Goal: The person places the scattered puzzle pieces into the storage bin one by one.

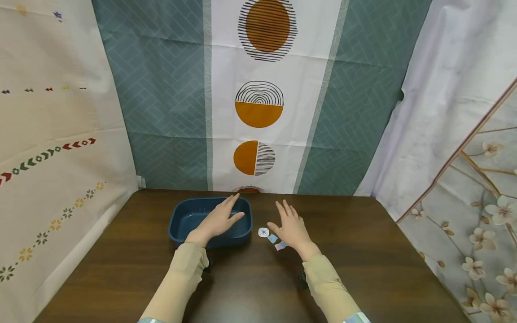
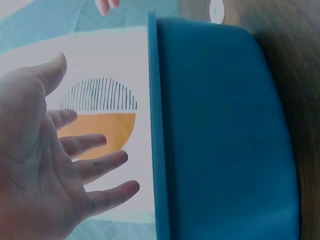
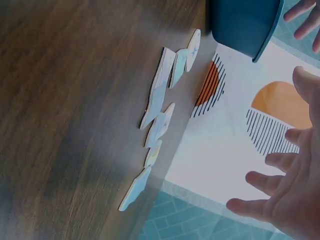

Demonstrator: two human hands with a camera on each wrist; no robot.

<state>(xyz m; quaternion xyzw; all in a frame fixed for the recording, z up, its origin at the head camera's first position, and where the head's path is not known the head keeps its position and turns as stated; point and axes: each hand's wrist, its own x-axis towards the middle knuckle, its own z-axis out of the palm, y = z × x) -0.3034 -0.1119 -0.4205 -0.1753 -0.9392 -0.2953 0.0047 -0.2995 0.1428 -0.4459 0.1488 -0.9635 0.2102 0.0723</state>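
Observation:
My left hand (image 1: 215, 220) hovers over a dark blue plastic basin (image 1: 232, 242), its fingers extended and holding nothing. In the left wrist view, the palm of this hand (image 2: 35, 150) faces the camera with fingers spread above the rim. To the right, my right hand (image 1: 292, 228) hangs in the air over several small flat pieces, fingers loosely spread. One is a white piece with a blue star-like mark (image 1: 263, 232); others are light blue and white. The right wrist view shows the pieces in an uneven row, including a long one (image 3: 159, 87), with the right hand (image 3: 295, 175) apart from them.
A dark brown wooden table (image 1: 343, 287) carries the basin and pieces. Behind its far edge hangs a green and white curtain (image 1: 169, 89). Patterned cloths hang at the left (image 1: 60, 112) and at the right (image 1: 444, 134).

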